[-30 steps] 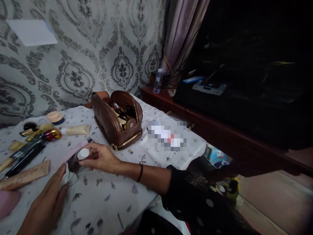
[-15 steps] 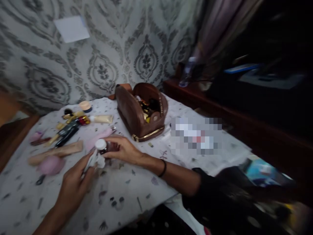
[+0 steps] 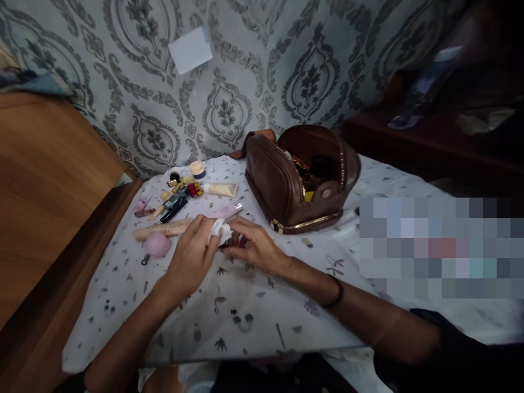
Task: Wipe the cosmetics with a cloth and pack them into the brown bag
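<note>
The left hand [image 3: 192, 254] pinches white tissue [image 3: 221, 231], the right hand [image 3: 260, 248] a small dark bottle [image 3: 236, 239] — slackening fingertips could drop it onto the bench [image 3: 126, 322].

Wht cloth [image 3: 266, 335] w/ bag [image 3: 270, 183], tubes [image 3: 223, 190]

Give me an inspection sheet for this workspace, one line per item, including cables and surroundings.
Surface: white printed cloth, with a pixelated patch at right, unreadable.
Job's things: white tissue and small dark bottle, the bottle mostly hidden by fingers.
Clutter: beige tube, pink rounded item, cream tube, and open brown bag with items inside.
Hands: left hand grips the tissue; right hand holds the bottle.
Cables: nothing seen.
Surroundings: patterned wall bearing white paper; blurred clear bottle at far right.
</note>
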